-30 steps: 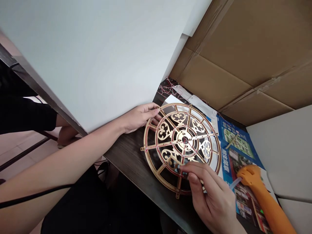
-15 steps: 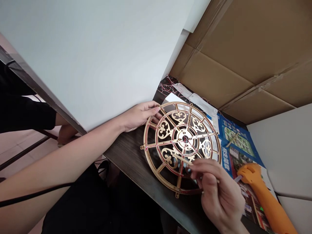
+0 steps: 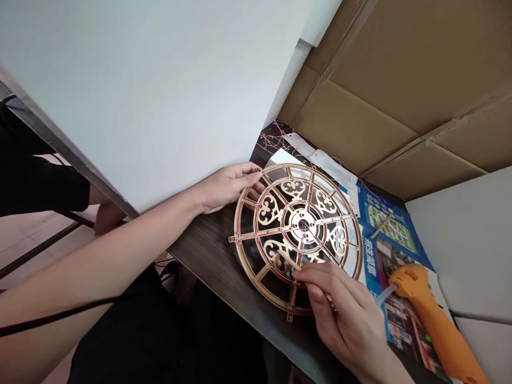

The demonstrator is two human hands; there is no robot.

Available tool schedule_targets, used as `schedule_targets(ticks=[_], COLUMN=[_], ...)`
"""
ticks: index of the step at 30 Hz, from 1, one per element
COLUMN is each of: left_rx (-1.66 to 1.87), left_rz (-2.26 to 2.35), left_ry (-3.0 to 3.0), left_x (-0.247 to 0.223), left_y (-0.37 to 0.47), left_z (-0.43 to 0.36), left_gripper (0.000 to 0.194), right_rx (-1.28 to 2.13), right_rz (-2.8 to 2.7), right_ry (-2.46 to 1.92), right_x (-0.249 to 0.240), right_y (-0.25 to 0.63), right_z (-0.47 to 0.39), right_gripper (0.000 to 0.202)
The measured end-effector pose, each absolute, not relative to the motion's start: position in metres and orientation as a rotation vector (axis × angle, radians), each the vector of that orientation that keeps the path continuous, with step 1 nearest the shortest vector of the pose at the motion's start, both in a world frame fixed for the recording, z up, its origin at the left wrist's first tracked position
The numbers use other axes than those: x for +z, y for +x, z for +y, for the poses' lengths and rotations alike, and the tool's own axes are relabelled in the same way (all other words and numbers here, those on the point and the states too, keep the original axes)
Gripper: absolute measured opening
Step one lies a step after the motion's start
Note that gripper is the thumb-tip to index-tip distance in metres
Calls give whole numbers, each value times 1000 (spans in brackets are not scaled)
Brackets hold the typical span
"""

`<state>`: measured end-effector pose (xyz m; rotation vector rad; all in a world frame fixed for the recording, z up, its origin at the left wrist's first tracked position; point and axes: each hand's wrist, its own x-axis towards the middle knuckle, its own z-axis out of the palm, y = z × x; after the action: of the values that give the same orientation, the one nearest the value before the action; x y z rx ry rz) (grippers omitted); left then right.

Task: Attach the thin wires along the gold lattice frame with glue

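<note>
A round gold openwork frame (image 3: 262, 233) with scroll ornaments and red wires along its rings is held tilted above the dark table. My left hand (image 3: 236, 186) grips its upper left rim, thumb on top and fingers passing behind. In my right hand (image 3: 340, 309) a thin wooden stick (image 3: 288, 260) is pinched between thumb and fingers. The stick's tip lies over the lower left scroll ornament. My right hand covers the lower right part of the frame.
An orange glue gun (image 3: 436, 320) lies on printed blue sheets (image 3: 370, 261) at the right, near another small stick (image 3: 382, 226). Thin red wires (image 3: 274, 140) tangle at the back. Cardboard (image 3: 400, 80) and a white panel (image 3: 140, 96) stand around the dark table (image 3: 208, 250). A person's leg shows at left.
My right hand has moved left across the frame with the stick, whose tip has shifted slightly left. My left hand keeps its hold on the rim.
</note>
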<state>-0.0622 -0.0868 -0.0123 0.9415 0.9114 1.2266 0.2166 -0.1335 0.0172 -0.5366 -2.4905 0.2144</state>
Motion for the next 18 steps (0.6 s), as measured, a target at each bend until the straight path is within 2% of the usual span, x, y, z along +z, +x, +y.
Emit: schedule_targets(ticks=[12,18], left_rx=[1225,1225], left_rz=[913,903], left_ry=[960,950], left_x=[-16,-15], left_y=[-64,-64], left_z=[-86,-87], left_gripper=[12,15], right_rx=[472,715], right_rz=[-2399,-2083], right_ry=[-443,-553], right_x=[15,11], right_y=[219,224], right_z=[-132,-131], right_gripper=[20,28])
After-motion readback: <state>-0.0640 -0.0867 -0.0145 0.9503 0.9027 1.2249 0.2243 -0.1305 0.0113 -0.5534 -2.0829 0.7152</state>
